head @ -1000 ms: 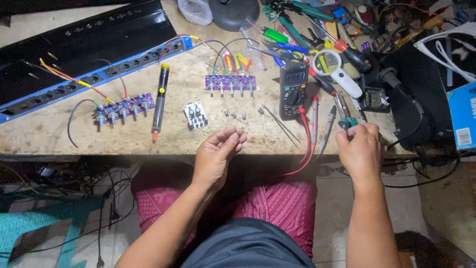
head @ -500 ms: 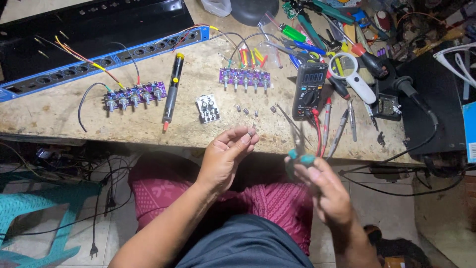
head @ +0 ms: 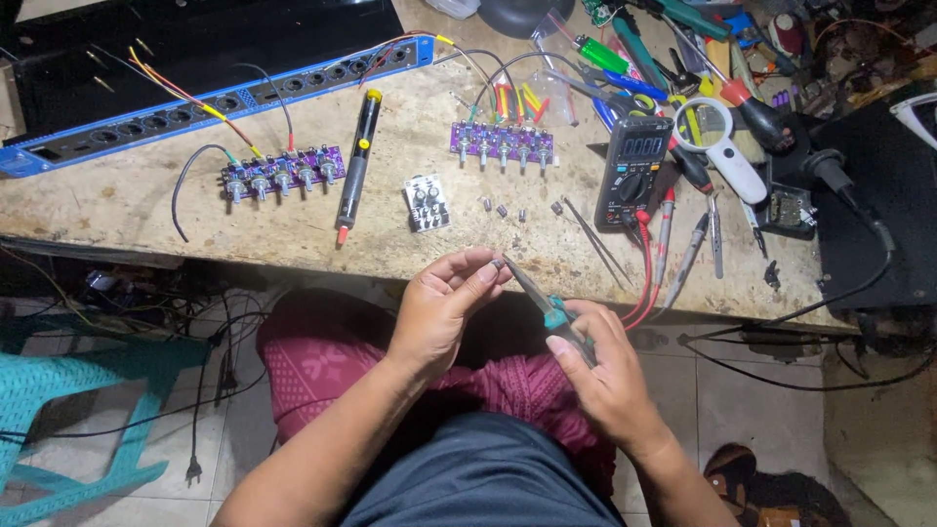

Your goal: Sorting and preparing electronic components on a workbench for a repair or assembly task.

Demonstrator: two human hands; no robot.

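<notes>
Above the lap, just off the worn stone counter (head: 146,210), the left hand (head: 444,312) pinches a tiny dark component (head: 498,263) between closed fingers, presenting it to the teal-handled metal pliers (head: 547,304) that the right hand (head: 595,366) grips closed.

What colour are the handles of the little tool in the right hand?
Teal green: the handles of the small pliers in the right hand, seen best in the head view.

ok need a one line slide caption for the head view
Left hand pinches a small part against pliers held in the right hand at a workbench.
</notes>
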